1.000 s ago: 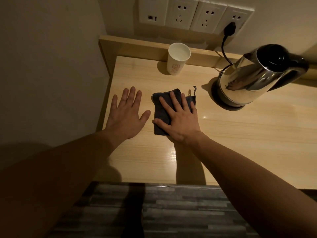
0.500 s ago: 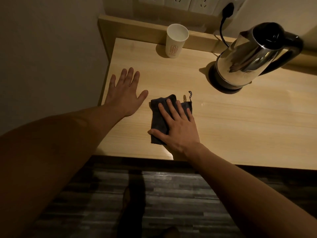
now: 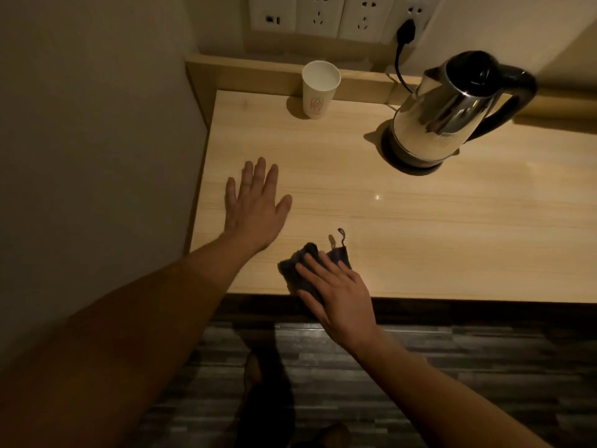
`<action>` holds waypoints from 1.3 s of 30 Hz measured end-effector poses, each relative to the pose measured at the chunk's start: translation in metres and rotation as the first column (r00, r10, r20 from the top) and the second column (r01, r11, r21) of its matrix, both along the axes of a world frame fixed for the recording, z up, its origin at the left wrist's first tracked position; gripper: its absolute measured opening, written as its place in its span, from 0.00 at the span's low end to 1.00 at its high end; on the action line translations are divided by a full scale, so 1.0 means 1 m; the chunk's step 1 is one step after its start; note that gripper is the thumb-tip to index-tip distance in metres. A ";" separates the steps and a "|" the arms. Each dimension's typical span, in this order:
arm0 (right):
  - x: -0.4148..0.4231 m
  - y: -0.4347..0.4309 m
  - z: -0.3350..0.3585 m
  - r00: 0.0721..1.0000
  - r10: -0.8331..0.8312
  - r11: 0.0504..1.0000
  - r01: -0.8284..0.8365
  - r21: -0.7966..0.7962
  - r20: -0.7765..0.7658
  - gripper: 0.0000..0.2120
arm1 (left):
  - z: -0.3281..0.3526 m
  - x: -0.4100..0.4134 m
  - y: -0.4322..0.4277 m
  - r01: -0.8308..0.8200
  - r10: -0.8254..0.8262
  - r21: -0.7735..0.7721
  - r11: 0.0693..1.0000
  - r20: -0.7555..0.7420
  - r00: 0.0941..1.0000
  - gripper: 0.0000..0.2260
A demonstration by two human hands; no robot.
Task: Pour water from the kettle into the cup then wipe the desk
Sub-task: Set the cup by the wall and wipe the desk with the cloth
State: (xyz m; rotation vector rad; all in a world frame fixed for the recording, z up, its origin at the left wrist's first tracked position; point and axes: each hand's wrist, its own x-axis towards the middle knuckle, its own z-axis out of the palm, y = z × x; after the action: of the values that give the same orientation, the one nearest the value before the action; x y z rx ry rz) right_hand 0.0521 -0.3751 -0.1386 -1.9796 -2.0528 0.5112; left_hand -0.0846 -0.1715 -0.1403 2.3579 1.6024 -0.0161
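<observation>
Right hand (image 3: 339, 295) lay flat, palm down, fingers spread and slightly apart, on a dark cloth (image 3: 308, 270) at the front edge of the desk (image 3: 452, 227). The fingers covered the near right part of the cloth; the far left corner and a narrow strip on the right showed from under them. A small loop (image 3: 341, 236) stuck out from the far edge of the cloth, just beyond the fingertips. The heel of the hand and the wrist hung past the desk edge, over the dark striped floor (image 3: 452, 367).

Left hand (image 3: 255, 208) lay open, palm down, fingers straight and close together, thumb held out to the side. It rested on the bare desk near the left edge, to the left of the cloth and farther back, apart from it.

Cup (image 3: 319, 90), a white paper one, stood upright at the back of the desk against the raised wooden ledge (image 3: 245, 72), well apart from both hands. Whether it held water could not be told.

Kettle (image 3: 449, 111), of polished steel with a black handle, stood on its base at the back right. Its cord (image 3: 400, 69) ran up to a plug in the wall sockets (image 3: 342, 17).
</observation>
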 end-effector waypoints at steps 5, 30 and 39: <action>0.013 -0.007 0.052 0.683 -0.382 0.907 0.147 -0.395 -0.623 0.13 | -0.002 0.005 -0.016 -0.013 0.012 -0.016 1.000 -0.095 0.995 0.38; 0.141 0.243 0.010 0.979 -0.076 0.974 0.113 -0.194 0.190 0.40 | -0.011 0.011 -0.011 -0.020 0.026 0.043 0.999 -0.157 0.987 0.39; 0.130 0.176 0.005 0.970 -0.064 0.988 0.094 -0.122 0.233 0.40 | -0.010 0.010 -0.010 -0.022 0.026 0.032 0.999 -0.150 0.988 0.38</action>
State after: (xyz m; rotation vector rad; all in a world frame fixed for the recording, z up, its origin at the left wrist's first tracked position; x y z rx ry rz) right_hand 0.1817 -0.1989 -0.1335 -2.2835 -2.1084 0.4299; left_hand -0.0741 -0.1819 -0.1501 2.4115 1.7104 -0.1695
